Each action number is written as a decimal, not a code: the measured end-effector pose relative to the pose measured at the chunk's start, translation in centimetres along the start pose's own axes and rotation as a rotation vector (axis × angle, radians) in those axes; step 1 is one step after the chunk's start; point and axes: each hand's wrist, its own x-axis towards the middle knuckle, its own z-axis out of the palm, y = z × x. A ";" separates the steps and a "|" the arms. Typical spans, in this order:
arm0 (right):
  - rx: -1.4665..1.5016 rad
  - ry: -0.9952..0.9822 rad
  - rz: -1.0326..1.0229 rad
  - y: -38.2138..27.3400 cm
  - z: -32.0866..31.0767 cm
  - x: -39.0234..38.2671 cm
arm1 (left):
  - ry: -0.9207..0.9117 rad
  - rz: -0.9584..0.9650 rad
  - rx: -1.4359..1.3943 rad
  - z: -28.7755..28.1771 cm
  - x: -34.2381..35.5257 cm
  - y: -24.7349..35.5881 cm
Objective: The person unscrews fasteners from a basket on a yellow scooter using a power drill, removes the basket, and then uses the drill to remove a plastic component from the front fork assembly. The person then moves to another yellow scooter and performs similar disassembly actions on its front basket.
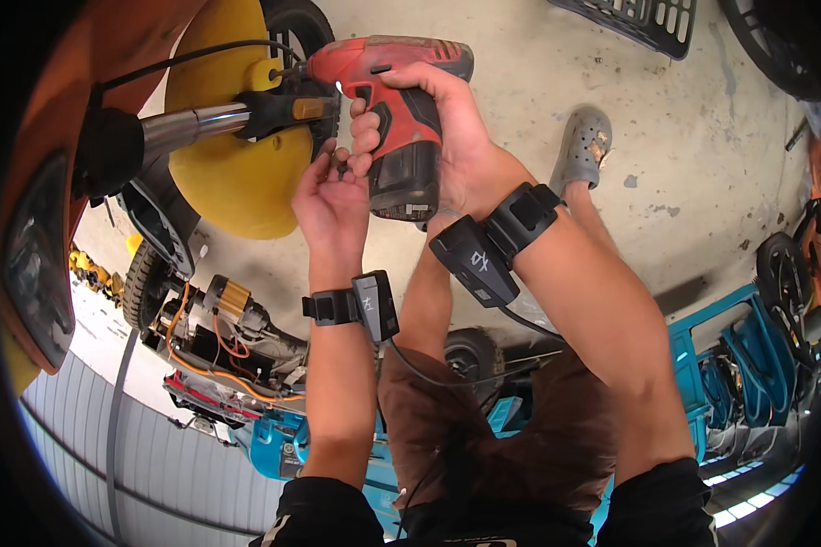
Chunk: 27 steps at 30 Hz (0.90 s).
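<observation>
My right hand [452, 114] is wrapped round the grip of a red and black cordless drill [388, 56]. The drill lies nearly level, its nose pointing left. Its bit meets or nearly meets a raised round boss [265, 75] on a yellow fender [233, 187]; contact is hard to tell. Below the drill, my left hand [331, 196] is half curled, palm up. A small dark screw or bolt [342, 168] sits between its fingers. Beside the fender runs a shiny metal fork tube [196, 128] with an orange reflector [312, 108] on its dark lower end.
A black cable [187, 56] arcs over the fender to the wheel [303, 32] behind it. Orange body panels [123, 46] rise at the left. A grey clog [582, 146] stands on the concrete floor. Below left lies an exposed motor assembly [237, 301]; a black crate [634, 20] is at the top.
</observation>
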 end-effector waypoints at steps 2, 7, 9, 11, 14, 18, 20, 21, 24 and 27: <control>0.011 0.027 -0.013 0.1 0.0 0.0 | -0.028 -0.003 -0.002 -0.1 0.2 0.0; -0.005 0.002 -0.007 -0.8 0.2 -0.3 | -0.104 0.002 0.013 2.6 -0.5 -0.5; -0.021 -0.023 0.019 -1.4 -0.1 -0.2 | -0.179 -0.043 -0.012 2.4 0.2 -0.1; -0.063 -0.025 0.047 -1.6 -0.4 -0.1 | -0.257 -0.128 -0.029 3.0 0.8 0.0; -0.129 -0.012 0.041 -2.0 -0.4 0.0 | -0.316 -0.205 0.018 4.7 1.7 0.4; -0.229 0.015 0.052 -3.1 -0.2 0.0 | -0.041 -0.056 0.235 8.9 1.4 -0.1; -0.271 0.033 0.070 -3.9 0.2 -0.1 | 0.025 -0.035 0.298 9.6 1.4 0.0; -0.303 0.051 0.085 -4.3 0.5 -0.1 | -0.056 -0.047 0.286 9.4 1.4 0.2; -0.398 0.048 0.097 -4.8 1.6 -0.3 | -0.102 0.023 0.198 7.9 4.0 0.2; -0.491 0.067 0.127 -5.8 1.6 -0.7 | -0.049 0.104 -0.078 8.3 4.7 -1.3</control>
